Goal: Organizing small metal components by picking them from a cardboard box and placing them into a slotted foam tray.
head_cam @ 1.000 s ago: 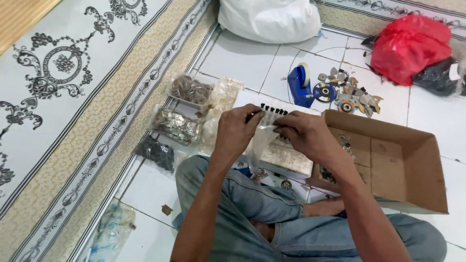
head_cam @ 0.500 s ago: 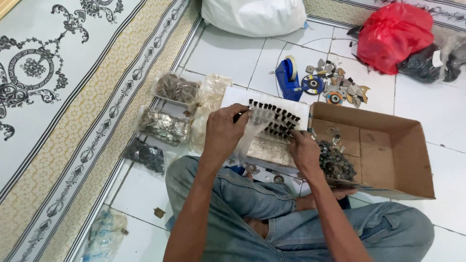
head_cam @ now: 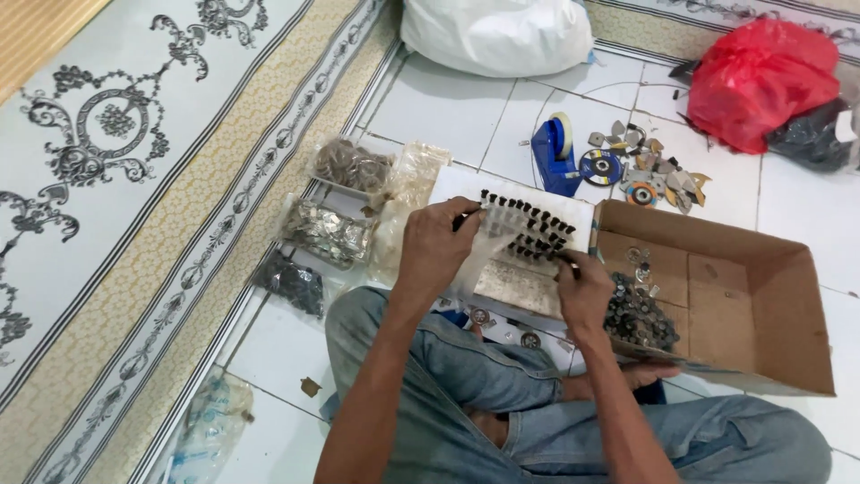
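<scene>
White tiles of the floor (head_cam: 448, 108) carry everything, and the person sits cross-legged at the near edge of them. A second ago both hands met over the clear bag (head_cam: 488, 251); now they have parted. The left hand (head_cam: 439, 246) keeps hold of it alone, its grip closed on the bag's upper edge just above the white board (head_cam: 515, 282). The right hand (head_cam: 582, 287) has dropped to the board's right edge, touching the near-left corner of the cardboard box (head_cam: 761, 305). Its fingertips are drawn together, but whether that grip holds a piece I cannot tell. Judging by this, the work has passed from handling the bag with both hands to one hand steadying it while the other goes among the small parts. The black pegs (head_cam: 537, 229) stand in slanting rows on the board's far half, too many and too small to count surely. One heap of dark parts (head_cam: 638, 314) lies inside the single box. Left of the board lie three filled packets: one far (head_cam: 351, 166), one in the middle (head_cam: 327, 235), one near and dark (head_cam: 291, 282). Farther off are one blue tape dispenser (head_cam: 554, 157), one scatter of discs and metal scraps (head_cam: 640, 170), one red bag (head_cam: 761, 81) and one white sack (head_cam: 497, 31).
</scene>
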